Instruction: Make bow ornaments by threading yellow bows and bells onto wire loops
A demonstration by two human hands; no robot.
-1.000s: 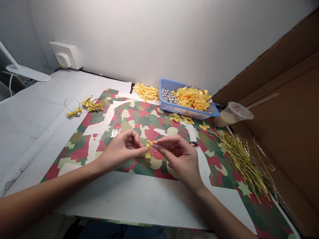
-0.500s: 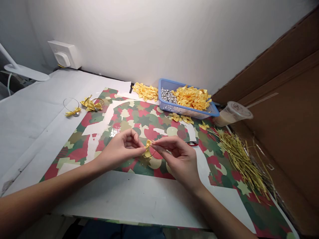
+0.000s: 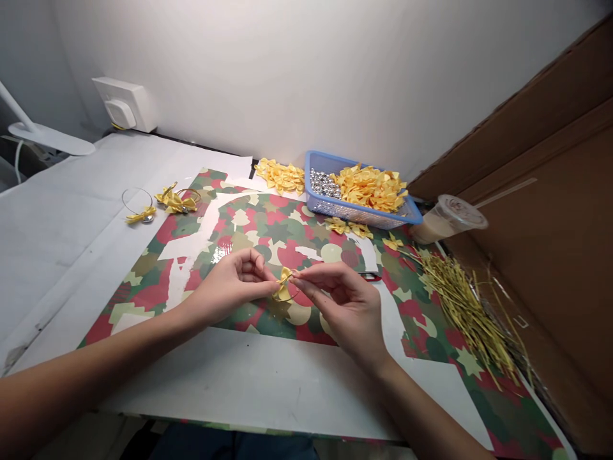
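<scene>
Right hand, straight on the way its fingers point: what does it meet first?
The yellow ribbon bow on its wire loop, which already seems to touch the right hand's fingertips. Just beyond is the left hand, though depth is hard to judge.

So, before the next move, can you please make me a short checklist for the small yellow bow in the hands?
1. Small yellow bow pinched between the left hand and right hand: ok.
2. Thin wire ring passing through the bow: cannot tell, the fingers hide the join.
3. Silver bead on this ring: cannot tell, none shows.
4. Spare yellow bows in the blue plastic basket: ok, many there.
5. Silver beads beside them in the basket: ok.
</scene>
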